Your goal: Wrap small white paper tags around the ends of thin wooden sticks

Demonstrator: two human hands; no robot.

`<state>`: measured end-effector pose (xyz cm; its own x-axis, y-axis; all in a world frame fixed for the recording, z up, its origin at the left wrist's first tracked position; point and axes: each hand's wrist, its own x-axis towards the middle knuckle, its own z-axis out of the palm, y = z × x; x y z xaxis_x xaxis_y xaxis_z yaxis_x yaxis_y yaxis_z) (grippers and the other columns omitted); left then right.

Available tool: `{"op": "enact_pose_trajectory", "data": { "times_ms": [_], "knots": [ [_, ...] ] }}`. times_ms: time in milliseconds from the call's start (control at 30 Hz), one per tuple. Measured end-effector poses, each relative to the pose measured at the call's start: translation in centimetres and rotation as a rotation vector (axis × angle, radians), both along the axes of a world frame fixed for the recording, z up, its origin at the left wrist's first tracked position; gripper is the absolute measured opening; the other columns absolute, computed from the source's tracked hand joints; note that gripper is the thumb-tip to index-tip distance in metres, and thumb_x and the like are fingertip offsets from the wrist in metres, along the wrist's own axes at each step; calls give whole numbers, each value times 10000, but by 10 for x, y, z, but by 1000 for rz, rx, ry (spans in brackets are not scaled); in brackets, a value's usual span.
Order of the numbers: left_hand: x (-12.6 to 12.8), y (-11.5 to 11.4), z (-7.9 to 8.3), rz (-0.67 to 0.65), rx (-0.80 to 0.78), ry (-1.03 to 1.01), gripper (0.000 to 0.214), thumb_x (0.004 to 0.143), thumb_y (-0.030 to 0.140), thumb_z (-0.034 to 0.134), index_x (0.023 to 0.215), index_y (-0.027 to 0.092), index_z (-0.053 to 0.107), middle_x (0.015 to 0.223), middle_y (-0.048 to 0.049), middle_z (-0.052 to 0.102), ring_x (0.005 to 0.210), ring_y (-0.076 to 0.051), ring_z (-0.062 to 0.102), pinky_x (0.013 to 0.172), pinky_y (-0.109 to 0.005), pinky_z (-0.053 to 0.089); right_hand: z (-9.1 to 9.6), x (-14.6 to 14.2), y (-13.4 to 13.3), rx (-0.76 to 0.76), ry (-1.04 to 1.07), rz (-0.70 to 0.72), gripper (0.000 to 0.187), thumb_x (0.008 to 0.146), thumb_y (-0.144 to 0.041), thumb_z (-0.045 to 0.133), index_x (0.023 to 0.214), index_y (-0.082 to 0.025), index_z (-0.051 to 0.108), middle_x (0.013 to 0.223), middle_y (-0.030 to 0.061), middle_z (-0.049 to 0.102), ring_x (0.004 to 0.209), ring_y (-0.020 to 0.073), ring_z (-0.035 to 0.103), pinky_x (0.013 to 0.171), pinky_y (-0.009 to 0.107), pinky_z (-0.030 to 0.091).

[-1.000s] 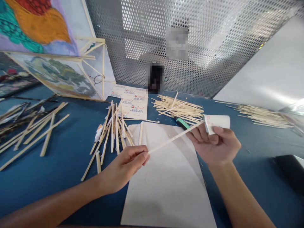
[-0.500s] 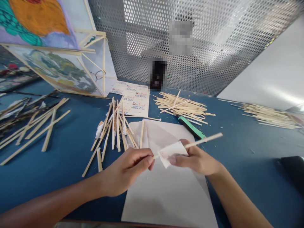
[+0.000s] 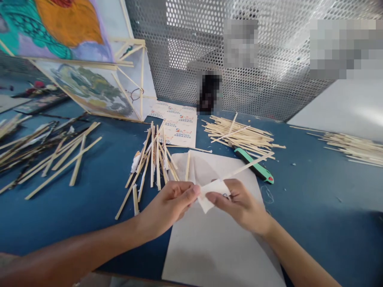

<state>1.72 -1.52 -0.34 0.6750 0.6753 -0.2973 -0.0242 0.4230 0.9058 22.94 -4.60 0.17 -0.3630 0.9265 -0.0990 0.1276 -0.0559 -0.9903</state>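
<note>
My left hand (image 3: 170,205) pinches the near end of a thin wooden stick (image 3: 249,164) that slants up to the right over the white paper sheet (image 3: 221,247). My right hand (image 3: 239,205) is closed on a small folded piece of sandpaper (image 3: 213,191) wrapped round the stick right beside my left fingertips. Both hands hover just above the sheet on the blue table (image 3: 89,207).
A loose heap of sticks (image 3: 152,159) lies left of the sheet, another pile (image 3: 239,133) behind it with a green-handled knife (image 3: 254,169). More sticks lie far left (image 3: 54,155) and far right (image 3: 353,145). Sandpaper sheets (image 3: 176,123), painted kite frames (image 3: 89,79) and a perforated metal screen (image 3: 239,52) stand behind.
My right hand slid the sandpaper down the stick from its far end to beside my left fingertips. Both hands came lower over the white sheet.
</note>
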Motion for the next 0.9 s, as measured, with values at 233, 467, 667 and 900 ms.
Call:
{"op": "enact_pose_trajectory", "data": {
  "times_ms": [233,467,667,900],
  "knots": [
    [3,0,-1,85,-183,-89,461,967,511,583,668,203,416,469,127,185,384,-39,87,388,-212,79,-8,-4,8,-17,165,-309,386,908,-443,668,650,-181,550,609,-47,346,563,94,252,520,280,204],
    [0,-2,1,-7,-174,-172,445,982,487,567,673,200,427,466,130,182,373,-34,89,381,-196,86,-8,18,13,57,255,-577,383,817,-440,774,605,-197,566,577,-32,404,551,111,340,530,280,292],
    [-3,-4,3,-46,-113,-178,423,992,489,555,703,194,461,461,132,196,369,-30,88,378,-191,84,-6,25,7,134,206,-547,386,861,-441,733,601,-197,586,576,-20,436,554,117,367,535,288,295],
    [-2,0,1,-103,-103,-147,414,1012,482,521,719,197,457,466,132,180,368,-32,87,380,-193,91,1,35,11,252,181,-592,356,854,-413,745,612,-196,600,584,-24,434,549,113,358,524,292,274]
  ]
}}
